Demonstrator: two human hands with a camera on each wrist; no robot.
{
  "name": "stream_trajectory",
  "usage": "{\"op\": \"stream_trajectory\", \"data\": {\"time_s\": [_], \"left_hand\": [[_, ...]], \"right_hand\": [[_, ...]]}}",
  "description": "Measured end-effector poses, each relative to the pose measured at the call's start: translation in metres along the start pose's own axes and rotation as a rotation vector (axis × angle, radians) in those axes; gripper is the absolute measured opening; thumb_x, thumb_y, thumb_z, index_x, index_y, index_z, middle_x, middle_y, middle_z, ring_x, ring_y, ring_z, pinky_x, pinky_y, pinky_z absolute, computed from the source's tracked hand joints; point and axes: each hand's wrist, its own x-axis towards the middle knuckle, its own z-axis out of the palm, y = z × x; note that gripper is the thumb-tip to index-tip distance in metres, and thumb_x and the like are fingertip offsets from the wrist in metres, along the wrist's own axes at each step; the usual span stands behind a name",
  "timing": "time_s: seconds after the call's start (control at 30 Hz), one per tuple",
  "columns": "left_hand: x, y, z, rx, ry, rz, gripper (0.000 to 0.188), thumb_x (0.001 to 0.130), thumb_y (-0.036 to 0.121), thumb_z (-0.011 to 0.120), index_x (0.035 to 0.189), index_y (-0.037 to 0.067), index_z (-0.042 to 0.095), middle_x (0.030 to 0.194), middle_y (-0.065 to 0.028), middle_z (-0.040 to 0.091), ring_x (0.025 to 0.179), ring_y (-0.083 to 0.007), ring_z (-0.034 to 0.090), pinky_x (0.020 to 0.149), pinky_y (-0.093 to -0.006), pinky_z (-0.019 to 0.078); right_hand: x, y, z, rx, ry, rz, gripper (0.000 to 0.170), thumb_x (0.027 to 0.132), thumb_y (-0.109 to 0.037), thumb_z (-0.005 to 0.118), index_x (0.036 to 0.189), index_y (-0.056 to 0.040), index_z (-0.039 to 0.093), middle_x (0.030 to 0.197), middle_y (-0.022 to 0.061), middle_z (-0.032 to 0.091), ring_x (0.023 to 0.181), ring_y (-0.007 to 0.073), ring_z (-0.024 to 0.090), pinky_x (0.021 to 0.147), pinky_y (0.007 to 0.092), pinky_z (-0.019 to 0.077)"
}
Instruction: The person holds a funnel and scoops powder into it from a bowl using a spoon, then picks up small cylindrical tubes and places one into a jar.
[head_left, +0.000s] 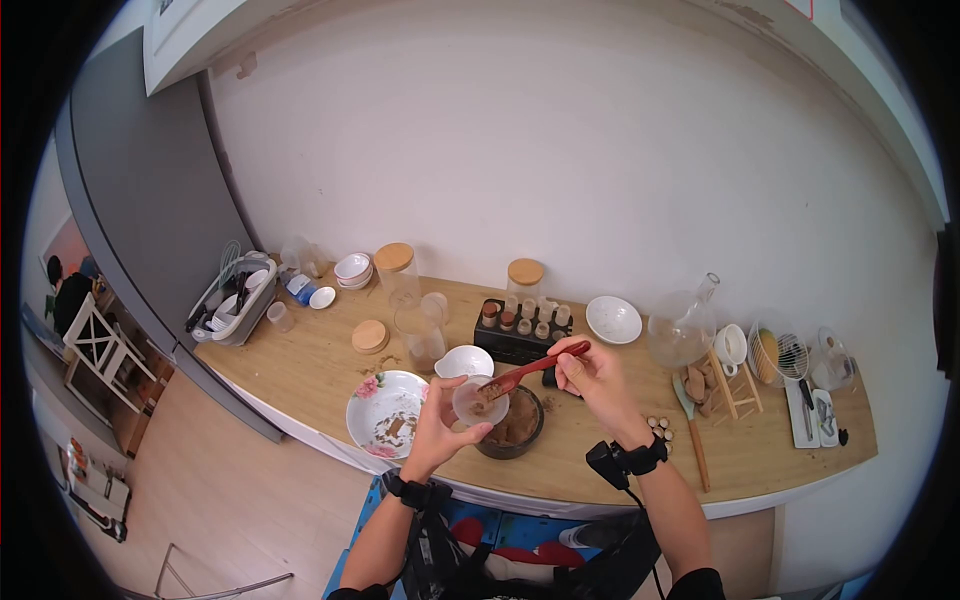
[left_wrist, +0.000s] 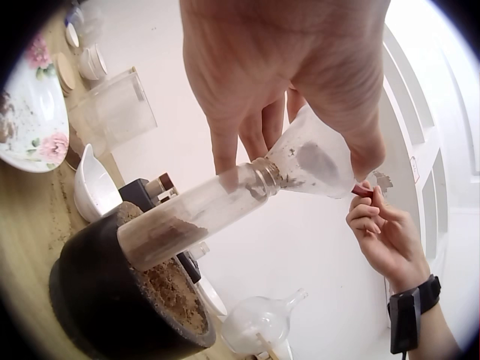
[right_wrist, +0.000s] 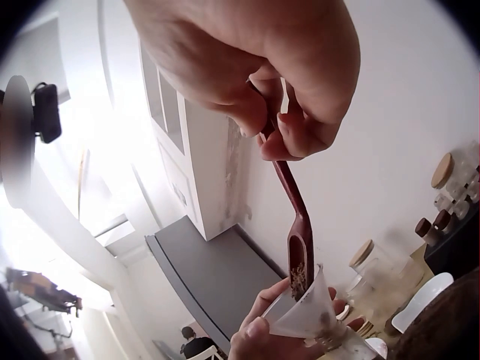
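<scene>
My left hand (head_left: 437, 432) grips a translucent funnel (left_wrist: 309, 159) by its cone, thumb on one side and fingers on the other. The funnel's spout sits in the neck of a clear glass tube (left_wrist: 191, 214) partly filled with brown powder. That tube's base overlaps a black bowl (left_wrist: 82, 274) of brown powder in the left wrist view. My right hand (head_left: 597, 388) pinches the handle of a dark red scoop (right_wrist: 289, 184). The scoop's tip is inside the funnel mouth, with brown crumbs (right_wrist: 298, 281) in its hollow. Bits of brown cling inside the funnel.
A floral plate (head_left: 362, 412) with brown crumbs lies left of the bowl. Behind stand a white spouted bowl (head_left: 466, 360) and a black rack (head_left: 505, 345) of corked vials. A glass flask (head_left: 683, 335) and a wooden-handled spatula (head_left: 697, 440) are to the right.
</scene>
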Motion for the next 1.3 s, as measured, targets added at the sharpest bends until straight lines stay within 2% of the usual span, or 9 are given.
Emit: {"op": "stream_trajectory", "data": {"time_s": [0.3, 0.43, 0.57, 0.63, 0.8, 0.87, 1.07, 1.17, 1.3], "left_hand": [[0.0, 0.0, 0.0, -0.048, 0.004, 0.008, 0.072, 0.068, 0.011, 0.084, 0.123, 0.003, 0.037, 0.122, -0.0176, 0.05, 0.115, -0.024, 0.052, 0.1, -0.0389, 0.0433], [0.0, 0.0, 0.0, -0.051, -0.001, -0.006, 0.072, 0.068, 0.011, 0.084, 0.123, 0.003, 0.037, 0.122, -0.017, 0.05, 0.115, -0.0235, 0.052, 0.1, -0.0385, 0.0433], [0.0, -0.009, -0.002, -0.009, 0.001, 0.034, 0.074, 0.068, 0.01, 0.083, 0.124, 0.005, 0.035, 0.119, -0.0184, 0.055, 0.112, -0.0242, 0.055, 0.098, -0.0382, 0.0431], [0.0, -0.009, -0.003, 0.003, 0.003, 0.029, 0.074, 0.068, 0.01, 0.083, 0.124, 0.005, 0.035, 0.118, -0.0181, 0.056, 0.111, -0.0239, 0.055, 0.098, -0.0381, 0.0432], [0.0, -0.011, -0.003, 0.021, 0.008, 0.045, 0.073, 0.068, 0.008, 0.083, 0.124, 0.005, 0.035, 0.115, -0.0177, 0.058, 0.109, -0.0237, 0.056, 0.097, -0.0375, 0.0439], [-0.001, -0.006, -0.002, -0.038, 0.015, -0.008, 0.071, 0.068, 0.01, 0.083, 0.123, 0.003, 0.039, 0.12, -0.0146, 0.051, 0.113, -0.0215, 0.054, 0.099, -0.037, 0.0441], [-0.001, -0.004, -0.001, -0.057, 0.01, -0.008, 0.071, 0.068, 0.009, 0.083, 0.124, 0.003, 0.039, 0.119, -0.0154, 0.053, 0.113, -0.0218, 0.054, 0.099, -0.0372, 0.0442], [-0.001, -0.007, -0.003, -0.025, 0.008, 0.013, 0.072, 0.068, 0.009, 0.083, 0.124, 0.003, 0.038, 0.118, -0.0154, 0.054, 0.113, -0.0217, 0.054, 0.099, -0.0374, 0.0443], [-0.002, -0.004, -0.003, -0.068, 0.001, -0.023, 0.072, 0.068, 0.009, 0.083, 0.124, 0.003, 0.038, 0.119, -0.0153, 0.054, 0.113, -0.0216, 0.054, 0.099, -0.0373, 0.0443]], "right_hand": [[-0.005, -0.001, 0.012, -0.153, -0.077, -0.107, 0.013, 0.093, -0.007, 0.055, 0.103, -0.0011, 0.059, 0.092, 0.0036, 0.061, 0.07, 0.008, 0.053, 0.065, 0.0216, 0.0444], [-0.008, -0.004, 0.014, -0.175, -0.08, -0.122, 0.013, 0.093, -0.007, 0.055, 0.104, -0.0008, 0.059, 0.089, 0.0032, 0.06, 0.07, 0.0078, 0.053, 0.066, 0.022, 0.0446], [-0.014, -0.004, -0.001, -0.049, 0.063, -0.174, 0.014, 0.094, -0.01, 0.055, 0.104, -0.0011, 0.059, 0.081, 0.0006, 0.057, 0.067, 0.0072, 0.052, 0.063, 0.0215, 0.043], [-0.023, -0.01, -0.009, -0.008, 0.244, -0.109, 0.015, 0.095, -0.012, 0.055, 0.104, -0.0011, 0.059, 0.08, 0.0002, 0.057, 0.066, 0.0067, 0.051, 0.062, 0.0211, 0.0417], [-0.043, 0.049, -0.02, -0.173, 0.362, -0.019, 0.016, 0.093, -0.016, 0.06, 0.096, -0.0009, 0.062, 0.076, 0.0005, 0.06, 0.061, 0.0061, 0.054, 0.054, 0.0213, 0.0415], [-0.05, 0.072, -0.02, -0.191, 0.358, 0.007, 0.016, 0.092, -0.016, 0.06, 0.095, -0.0009, 0.062, 0.075, 0.0007, 0.06, 0.06, 0.0063, 0.055, 0.055, 0.021, 0.0419], [-0.051, 0.121, -0.013, -0.215, 0.38, 0.082, 0.015, 0.092, -0.015, 0.059, 0.095, -0.0001, 0.062, 0.074, 0.0029, 0.062, 0.059, 0.0075, 0.056, 0.055, 0.0212, 0.0434], [-0.051, 0.134, -0.004, -0.13, 0.394, 0.144, 0.016, 0.093, -0.016, 0.059, 0.096, -0.0003, 0.062, 0.074, 0.0045, 0.062, 0.059, 0.0083, 0.057, 0.055, 0.0219, 0.0447], [-0.051, 0.139, -0.011, 0.008, 0.422, 0.197, 0.016, 0.094, -0.019, 0.058, 0.098, -0.0035, 0.06, 0.075, 0.0017, 0.059, 0.064, 0.0079, 0.055, 0.057, 0.0212, 0.043]]}}
